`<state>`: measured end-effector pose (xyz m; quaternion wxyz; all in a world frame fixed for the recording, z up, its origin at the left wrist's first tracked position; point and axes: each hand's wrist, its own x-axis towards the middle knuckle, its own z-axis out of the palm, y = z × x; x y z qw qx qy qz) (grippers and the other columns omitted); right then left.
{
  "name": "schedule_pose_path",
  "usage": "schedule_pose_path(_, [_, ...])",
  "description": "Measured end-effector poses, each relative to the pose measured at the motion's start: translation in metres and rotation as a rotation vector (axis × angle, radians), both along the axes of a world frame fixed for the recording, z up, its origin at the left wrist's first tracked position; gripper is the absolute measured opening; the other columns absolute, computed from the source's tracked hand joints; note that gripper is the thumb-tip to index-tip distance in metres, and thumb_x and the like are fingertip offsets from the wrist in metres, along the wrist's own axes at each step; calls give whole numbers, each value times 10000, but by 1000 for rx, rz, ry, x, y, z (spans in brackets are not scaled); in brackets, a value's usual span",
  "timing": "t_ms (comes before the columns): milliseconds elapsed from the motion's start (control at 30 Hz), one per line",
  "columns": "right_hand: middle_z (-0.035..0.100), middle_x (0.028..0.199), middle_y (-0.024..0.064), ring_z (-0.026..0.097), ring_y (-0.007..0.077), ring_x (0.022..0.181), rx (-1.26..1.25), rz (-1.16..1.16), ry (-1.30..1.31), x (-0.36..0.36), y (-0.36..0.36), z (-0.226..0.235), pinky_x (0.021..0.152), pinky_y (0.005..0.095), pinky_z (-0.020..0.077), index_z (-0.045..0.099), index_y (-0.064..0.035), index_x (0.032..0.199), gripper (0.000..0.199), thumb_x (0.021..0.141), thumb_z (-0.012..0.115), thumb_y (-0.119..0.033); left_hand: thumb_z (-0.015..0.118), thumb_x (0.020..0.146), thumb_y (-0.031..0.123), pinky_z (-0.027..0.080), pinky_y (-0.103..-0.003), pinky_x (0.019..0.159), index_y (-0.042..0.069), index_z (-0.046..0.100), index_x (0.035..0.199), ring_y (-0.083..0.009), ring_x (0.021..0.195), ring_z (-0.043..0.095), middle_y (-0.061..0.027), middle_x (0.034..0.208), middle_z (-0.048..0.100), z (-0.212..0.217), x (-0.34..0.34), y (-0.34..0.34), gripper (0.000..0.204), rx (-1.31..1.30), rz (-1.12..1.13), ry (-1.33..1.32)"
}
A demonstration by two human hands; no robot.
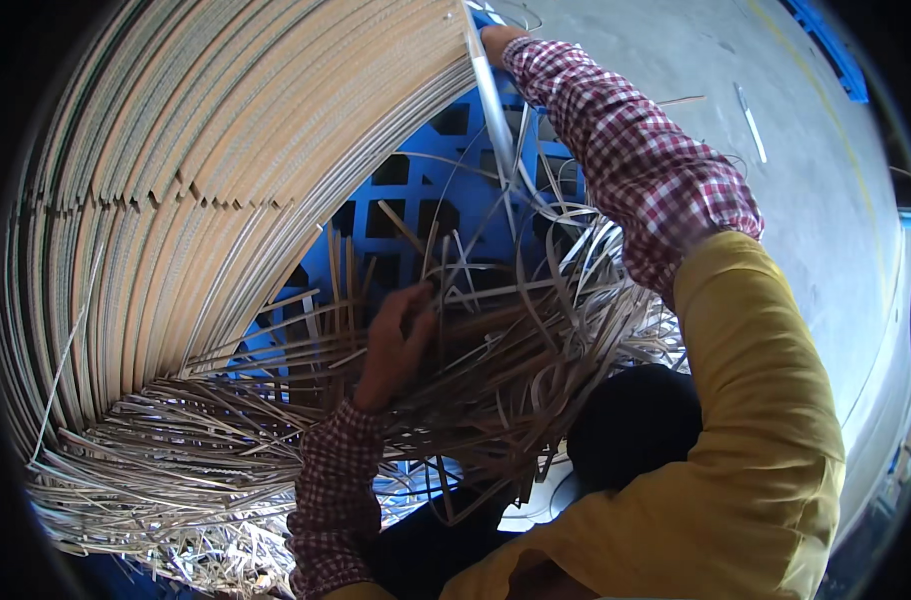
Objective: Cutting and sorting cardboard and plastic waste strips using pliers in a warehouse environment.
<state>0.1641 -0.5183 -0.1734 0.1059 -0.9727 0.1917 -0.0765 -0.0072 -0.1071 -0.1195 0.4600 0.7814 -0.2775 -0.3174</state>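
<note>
My left hand (394,345) is over a loose heap of thin brown and grey cardboard strips (506,370). Its fingers are bent but stand apart, and I see nothing gripped between them. My right arm stretches far forward, and my right hand (501,42) is closed at the far corner of a tall stack of cardboard sheets (276,90). A long pale strip (491,110) hangs down beside that hand. What the right fingers hold is hidden. More strips (176,430) lie along the near side of the stack.
Under the strips and stack shows a blue plastic pallet (376,222) with square holes. Grey floor (816,190) stretches to the right, with a thin white strip (751,122) lying on it. Another blue pallet edge (828,45) is at the far right. Shredded scraps (216,550) pile up at the near left.
</note>
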Motion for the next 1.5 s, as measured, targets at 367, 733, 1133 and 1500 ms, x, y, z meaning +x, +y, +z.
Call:
schedule_pose_path(367, [598, 791, 200, 591, 330, 771, -198, 302, 273, -95, 12, 55, 690, 405, 480, 597, -18, 801, 207, 708, 526, -189, 601, 763, 230, 300, -410, 938, 61, 394, 1226, -349, 1137, 355, -175, 1258, 358, -40, 134, -44, 535, 202, 104, -1087])
schedule_pose_path(733, [570, 831, 176, 570, 241, 752, 433, 770, 108, -211, 98, 76, 668, 341, 444, 548, 30, 948, 271, 729, 616, -114, 590, 744, 266, 336, -393, 777, 105, 577, 900, -263, 911, 470, -81, 881, 527, -66, 106, -3, 225, 487, 62, -1039])
schedule_pose_path(1133, [574, 584, 74, 509, 199, 517, 889, 493, 320, -62, 255, 27, 587, 341, 423, 663, -53, 662, 414, 740, 565, -447, 530, 810, 75, 434, -333, 683, 7, 574, 908, -279, 789, 553, -141, 840, 564, -9, -27, 118, 127, 83, 616, -592])
schedule_pose_path(1500, [510, 512, 89, 488, 174, 455, 571, 703, 418, -148, 265, 37, 471, 329, 393, 567, -3, 633, 330, 791, 539, -292, 482, 846, 168, 276, -396, 968, 47, 474, 1156, -320, 1167, 358, -177, 1226, 406, 3, 9, 99, 332, -1, 495, -1041])
